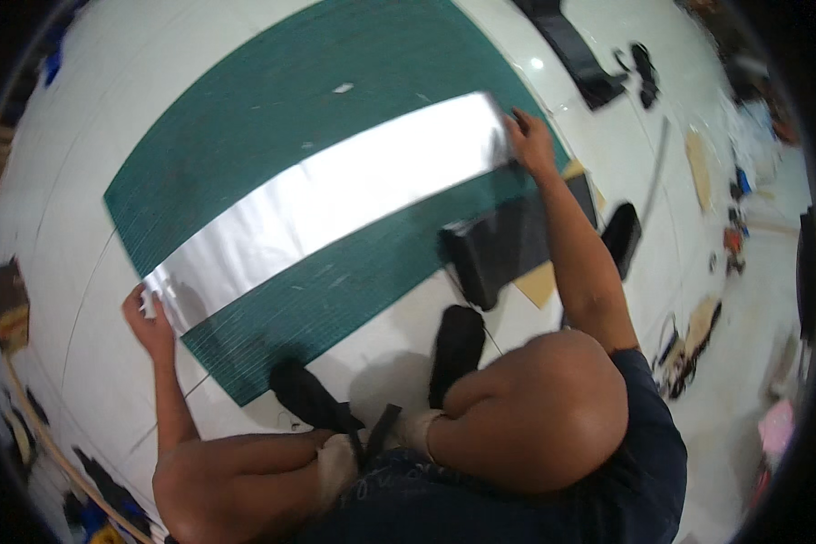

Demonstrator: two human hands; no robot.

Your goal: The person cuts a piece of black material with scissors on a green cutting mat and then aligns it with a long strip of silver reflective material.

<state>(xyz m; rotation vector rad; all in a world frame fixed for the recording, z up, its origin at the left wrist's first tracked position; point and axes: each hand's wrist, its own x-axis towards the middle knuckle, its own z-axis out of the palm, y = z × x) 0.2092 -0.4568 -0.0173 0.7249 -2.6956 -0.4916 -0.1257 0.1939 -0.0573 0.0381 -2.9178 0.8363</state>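
Observation:
A long, shiny silver strip of sheet material [326, 199] stretches at a slant over a green cutting mat [308, 118]. At its lower left end, my left hand [151, 322] pinches the edge between thumb and fingers. My right hand [531, 145] grips the far right end, fingers closed at its edge. The strip looks smooth, with faint wrinkles near the left end. Whether it lies flat on the mat or is slightly lifted, I cannot tell. Black folded material [499, 245] rests over the mat's right edge, below my right hand.
Tan sheet pieces [539, 285] stick out beside the black material. Farther right lies a black shoe-like item [622, 238]. A black strip [578, 56] is on the white tiled floor at upper right. A brown block [9, 304] stands at far left. My black-clad feet [456, 349] flank the near edge.

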